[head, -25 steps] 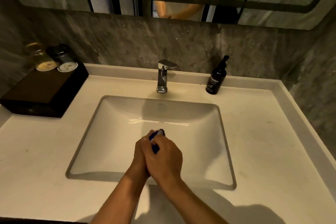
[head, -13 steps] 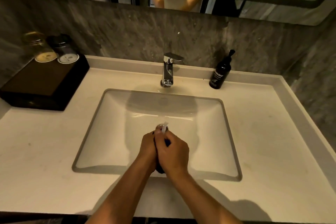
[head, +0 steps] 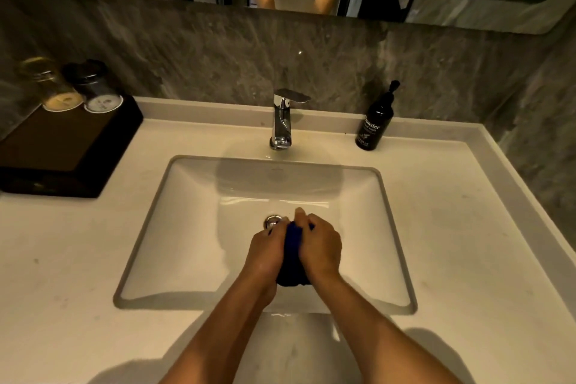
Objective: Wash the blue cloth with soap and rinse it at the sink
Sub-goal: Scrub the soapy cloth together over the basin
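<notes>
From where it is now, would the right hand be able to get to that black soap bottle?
Probably yes, but not at once. The right hand is gripping the blue cloth together with the left hand. The soap bottle stands on its side of the counter, with nothing between.
</notes>
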